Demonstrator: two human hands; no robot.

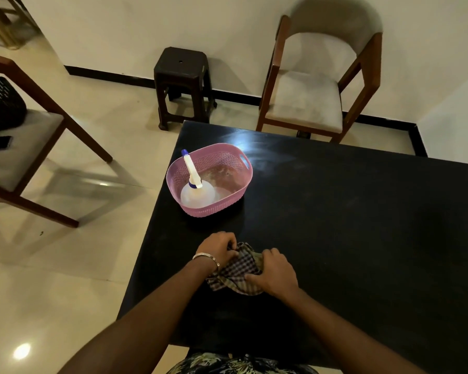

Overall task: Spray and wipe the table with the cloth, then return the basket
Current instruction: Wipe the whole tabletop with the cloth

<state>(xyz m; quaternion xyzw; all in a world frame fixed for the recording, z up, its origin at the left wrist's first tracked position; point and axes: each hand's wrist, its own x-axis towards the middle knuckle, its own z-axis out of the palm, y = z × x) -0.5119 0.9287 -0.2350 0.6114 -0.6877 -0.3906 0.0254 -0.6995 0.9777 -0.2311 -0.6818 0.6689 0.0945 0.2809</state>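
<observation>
**Both hands bunch the cloth near the table's front edge**

The left hand and right hand clutch the checked cloth on the black table. Toward the far left corner sits the pink basket, holding the spray bottle upright. A stool and chair stand beyond.

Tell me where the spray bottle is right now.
The spray bottle stands inside the pink basket near the black table's left edge, beyond both hands.
</observation>
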